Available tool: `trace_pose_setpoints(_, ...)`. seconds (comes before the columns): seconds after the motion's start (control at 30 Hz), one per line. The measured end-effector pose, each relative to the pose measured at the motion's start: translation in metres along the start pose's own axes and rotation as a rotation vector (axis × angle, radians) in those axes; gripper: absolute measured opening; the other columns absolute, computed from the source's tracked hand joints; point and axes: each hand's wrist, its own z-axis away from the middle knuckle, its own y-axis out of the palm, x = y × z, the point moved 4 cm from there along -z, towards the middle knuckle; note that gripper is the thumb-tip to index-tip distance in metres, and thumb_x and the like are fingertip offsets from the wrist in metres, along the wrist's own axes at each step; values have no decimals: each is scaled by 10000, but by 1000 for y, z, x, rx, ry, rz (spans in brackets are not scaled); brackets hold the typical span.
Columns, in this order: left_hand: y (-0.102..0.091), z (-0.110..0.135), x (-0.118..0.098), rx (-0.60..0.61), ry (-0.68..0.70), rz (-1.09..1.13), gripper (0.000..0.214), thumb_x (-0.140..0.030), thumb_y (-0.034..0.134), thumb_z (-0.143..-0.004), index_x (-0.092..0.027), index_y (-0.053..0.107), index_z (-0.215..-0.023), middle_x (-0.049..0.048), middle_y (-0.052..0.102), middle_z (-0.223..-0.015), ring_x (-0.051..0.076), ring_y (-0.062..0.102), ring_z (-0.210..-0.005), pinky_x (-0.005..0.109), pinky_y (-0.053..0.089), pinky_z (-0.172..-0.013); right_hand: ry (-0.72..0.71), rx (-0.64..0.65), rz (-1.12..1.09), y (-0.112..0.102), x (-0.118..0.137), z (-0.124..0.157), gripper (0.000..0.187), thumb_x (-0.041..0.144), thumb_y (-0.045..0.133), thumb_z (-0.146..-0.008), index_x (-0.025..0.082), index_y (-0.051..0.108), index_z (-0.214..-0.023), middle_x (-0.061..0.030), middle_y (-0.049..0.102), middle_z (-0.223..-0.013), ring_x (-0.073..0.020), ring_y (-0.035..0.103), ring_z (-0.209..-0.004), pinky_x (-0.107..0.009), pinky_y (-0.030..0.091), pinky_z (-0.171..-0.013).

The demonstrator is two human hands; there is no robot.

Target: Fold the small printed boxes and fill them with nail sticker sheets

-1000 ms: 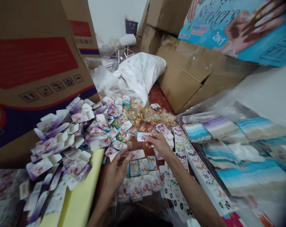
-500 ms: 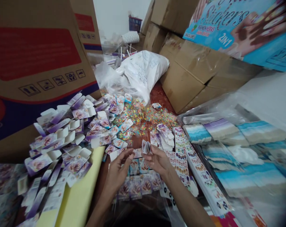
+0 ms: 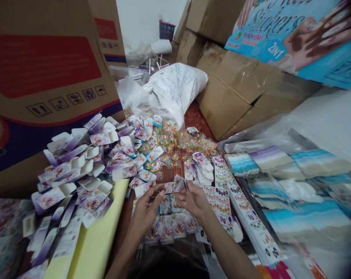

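My right hand (image 3: 194, 197) is closed, pinching a small folded printed sheet (image 3: 179, 183) that stands up in a bent shape. Just left of it, my left hand (image 3: 148, 203) is half curled, thumb and forefinger a little apart, with nothing visible between them. Beneath both hands, rows of small nail-sticker boxes (image 3: 165, 228) lie on the dark red-brown table (image 3: 121, 217). Printed sticker sheets (image 3: 222, 190) are laid out beside my right hand, next to a little stack of folded boxes (image 3: 203, 168).
Small purple and white boxes (image 3: 82, 166) are heaped at left, partly over a yellow board (image 3: 105, 228). Colourful wrapped candies (image 3: 175, 145) spread from a white sack (image 3: 178, 87). Large cartons (image 3: 47, 69) stand around. Blue and beige packets (image 3: 306, 217) lie at right.
The folded sheet in my right hand has opened out and turned slightly. Both hands stay in nearly the same place, and the view has shifted a little.
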Motion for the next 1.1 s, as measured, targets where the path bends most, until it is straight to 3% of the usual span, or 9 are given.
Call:
trace_pose_setpoints(0.5,3,3,-7,15,26,-14,362,-420,538,-780,-188,618,-1046,62,633,-1111,211,559,-1059,319,443,-894,-37,148,16,10,1,4,453,330,781,-567,168,675,-976,-21,669,-701,-68,517,-455,-145,372,-362)
trace_pose_setpoints(0.97,0,10,-21,-16,-4,74,395,-468,528,-791,-195,608,-1065,62,626,-1118,212,561,-1041,338,437,-899,-4,153,125,-5,-5,6,586,369,793,-547,185,629,-1079,-41,676,-801,-89,558,-507,-170,398,-403)
trace_pose_setpoints(1.1,-6,17,-36,-132,148,-14,342,-433,532,-804,-235,597,-1075,35,617,-1111,181,565,-1014,311,433,-895,-36,164,267,-1,0,9,568,361,777,-589,205,611,-1109,-33,670,-892,-117,610,-673,-211,477,-591)
